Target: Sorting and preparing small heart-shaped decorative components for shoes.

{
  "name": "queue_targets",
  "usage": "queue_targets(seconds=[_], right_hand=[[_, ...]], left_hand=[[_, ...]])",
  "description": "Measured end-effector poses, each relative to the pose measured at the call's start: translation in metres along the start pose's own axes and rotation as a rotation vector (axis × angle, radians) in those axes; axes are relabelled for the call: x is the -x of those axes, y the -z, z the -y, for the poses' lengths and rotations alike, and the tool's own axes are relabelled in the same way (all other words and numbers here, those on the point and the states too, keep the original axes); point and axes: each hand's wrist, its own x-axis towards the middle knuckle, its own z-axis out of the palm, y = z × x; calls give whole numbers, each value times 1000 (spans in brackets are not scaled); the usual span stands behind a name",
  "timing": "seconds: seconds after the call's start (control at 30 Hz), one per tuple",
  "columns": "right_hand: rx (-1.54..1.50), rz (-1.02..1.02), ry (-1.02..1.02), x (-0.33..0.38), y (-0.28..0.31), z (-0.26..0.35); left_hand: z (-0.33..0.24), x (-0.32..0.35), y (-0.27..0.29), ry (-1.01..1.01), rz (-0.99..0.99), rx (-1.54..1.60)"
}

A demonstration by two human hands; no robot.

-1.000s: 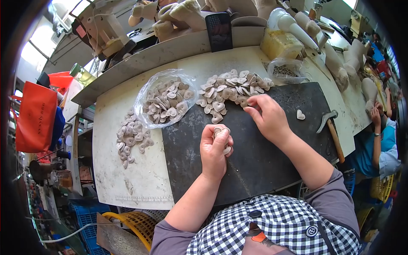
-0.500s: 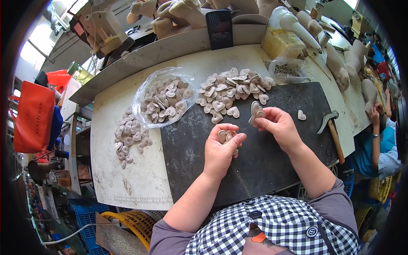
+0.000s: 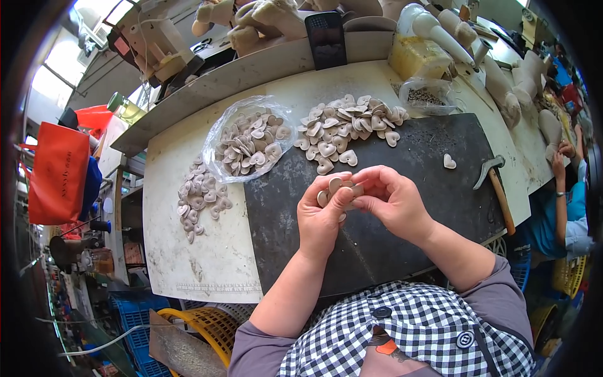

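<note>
Above the black mat (image 3: 295, 245), my two hands meet. Several small beige heart-shaped pieces (image 3: 335, 185) sit in my left hand (image 3: 321, 217), its fingers curled round them and its thumb pressed on top. With thumb and fingertips, my right hand (image 3: 396, 204) pinches heart pieces against those in the left; how many is partly hidden. Just beyond lies a loose heap of heart pieces (image 3: 342, 129). More of them fill a clear plastic bag (image 3: 217, 164), and a smaller pile (image 3: 204, 195) lies on the pale tabletop at left. One single heart (image 3: 449, 161) rests on the mat's right side.
A hammer (image 3: 499, 198) lies at the mat's right edge. Beyond are a small bag of studs (image 3: 430, 97), a yellowish block (image 3: 419, 58) and a phone (image 3: 325, 41) leaning on the ledge. At far right, another person's hands (image 3: 561, 156) work.
My right hand has come left and down with its heart pieces, from apart to touching my left hand. My view has shifted slightly.
</note>
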Motion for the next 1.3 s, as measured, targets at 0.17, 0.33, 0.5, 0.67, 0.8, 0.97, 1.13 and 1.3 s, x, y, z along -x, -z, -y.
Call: queue_targets(seconds=[0.17,0.33,0.5,0.67,0.8,0.97,1.13,1.3], right_hand=[[-317,-41,-196,-9,-3,9],[-215,-40,-225,-14,-1,0],[888,11,277,-10,1,-15],[605,133,25,-16,0,-6],[-22,-30,-31,-30,-7,-14],[-17,50,-18,-39,-21,-16],[889,-56,441,-76,-18,-21],[1135,-13,478,-69,-12,-29]], left_hand=[[-6,-2,-4,-219,-26,56],[-8,-4,10,-191,-100,115],[-25,-4,34,-32,-187,433],[-22,-1,47,171,-40,550],[-15,-1,35,235,-60,248],[-14,3,25,186,-60,113],[-17,1,32,32,-227,221],[-18,-1,38,15,-206,287]])
